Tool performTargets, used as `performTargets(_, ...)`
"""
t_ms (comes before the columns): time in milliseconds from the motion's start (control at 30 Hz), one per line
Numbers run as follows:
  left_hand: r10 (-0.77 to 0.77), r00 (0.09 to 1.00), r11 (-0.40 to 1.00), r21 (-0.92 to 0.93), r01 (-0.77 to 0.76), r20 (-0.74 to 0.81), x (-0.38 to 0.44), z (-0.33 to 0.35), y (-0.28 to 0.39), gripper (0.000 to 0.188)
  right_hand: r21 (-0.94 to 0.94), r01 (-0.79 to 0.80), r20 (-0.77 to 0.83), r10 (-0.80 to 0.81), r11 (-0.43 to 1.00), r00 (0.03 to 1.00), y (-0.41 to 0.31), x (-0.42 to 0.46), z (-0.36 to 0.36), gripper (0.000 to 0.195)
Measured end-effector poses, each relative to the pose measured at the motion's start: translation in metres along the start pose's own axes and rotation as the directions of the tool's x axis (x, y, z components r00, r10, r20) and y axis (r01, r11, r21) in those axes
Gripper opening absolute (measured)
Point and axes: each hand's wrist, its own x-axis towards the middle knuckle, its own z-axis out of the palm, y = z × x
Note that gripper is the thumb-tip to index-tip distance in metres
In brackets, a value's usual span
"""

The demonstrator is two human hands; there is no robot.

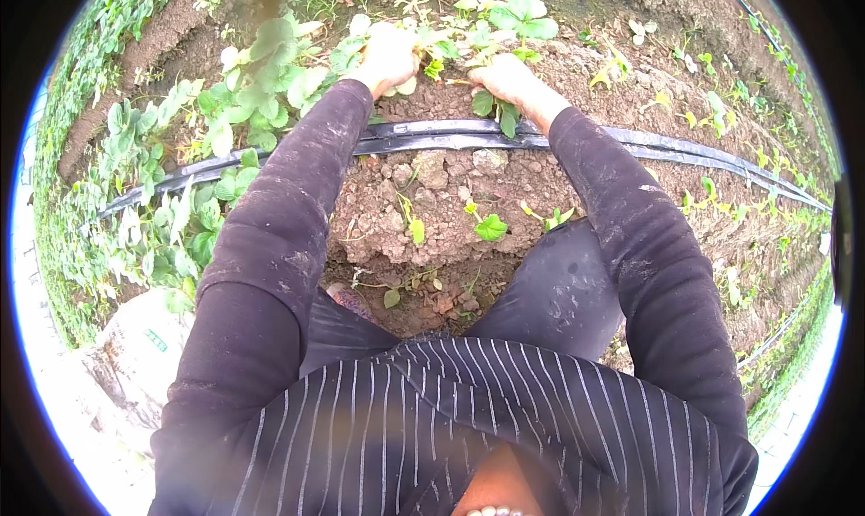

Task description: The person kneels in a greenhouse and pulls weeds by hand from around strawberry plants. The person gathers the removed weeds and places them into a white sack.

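My left hand (390,58) reaches into strawberry plants on the far side of a black drip irrigation tape (399,138); its fingers are curled at the stems, and the bright light hides what lies between them. Across a short gap of soil, my right hand (503,80) is closed around the stems of a strawberry plant (524,17), with dark green leaves (507,116) hanging below the fingers over the tape. Yellow-green leaves (434,69) show between the two hands.
Dense strawberry plants (270,77) cover the bed at left. Small seedlings (490,227) grow in the cloddy soil nearer me. A whitish sack (145,340) lies at lower left. My bent knee (561,279) is beside the bed's near edge. Sparser plants (720,114) grow at right.
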Motion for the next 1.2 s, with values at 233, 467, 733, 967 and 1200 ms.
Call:
performTargets(233,-0.26,0.964,0.7,-0.698,0.147,-0.057,-0.008,-0.002,-0.016,0.026,0.053,0.092,-0.167,-0.081,0.994,0.983,-0.006,0.035,0.002,0.032)
performTargets(467,-0.282,0.957,0.674,-0.723,0.151,-0.063,-0.055,-0.027,-0.03,0.027,-0.267,0.04,0.015,-0.038,0.963,0.999,-0.034,0.057,-0.003,0.026)
performTargets(733,-0.269,0.961,0.623,-0.772,0.125,-0.061,-0.075,-0.021,-0.026,0.028,-0.105,0.169,0.274,-0.135,0.98,0.952,-0.041,0.054,-0.009,0.037)
performTargets(967,-0.198,0.98,0.703,-0.696,0.147,0.008,-0.07,-0.015,-0.014,0.028,-0.383,0.232,0.003,-0.25,0.894,0.968,0.003,0.085,0.01,0.027)
performTargets(1200,-0.247,0.969,0.756,-0.621,0.205,0.02,-0.078,-0.012,-0.022,0.028,-0.446,0.007,-0.257,-0.136,0.895,0.957,-0.019,0.041,0.024,0.03)
